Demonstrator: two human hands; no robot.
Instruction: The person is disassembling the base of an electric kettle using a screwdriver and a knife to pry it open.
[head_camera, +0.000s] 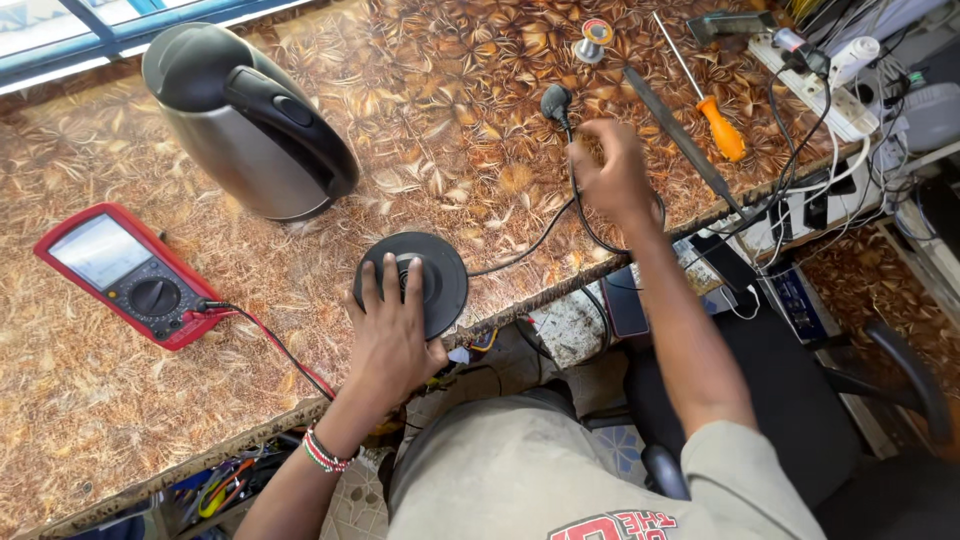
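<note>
Two hands are kept busy on a leaf-patterned brown worktop: left hand is spread flat on the round kettle base, right hand is pinched loosely around its black cord; kettle at 11 o'clock.

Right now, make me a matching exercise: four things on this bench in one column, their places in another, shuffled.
1. kettle
2. multimeter
3. kettle base
4. screwdriver

A. under the left hand
B. far right, near the power strip
C. left edge, red lead plugged in
D. back left, standing off its base

Pairs: 1-D, 2-C, 3-A, 4-B
</note>
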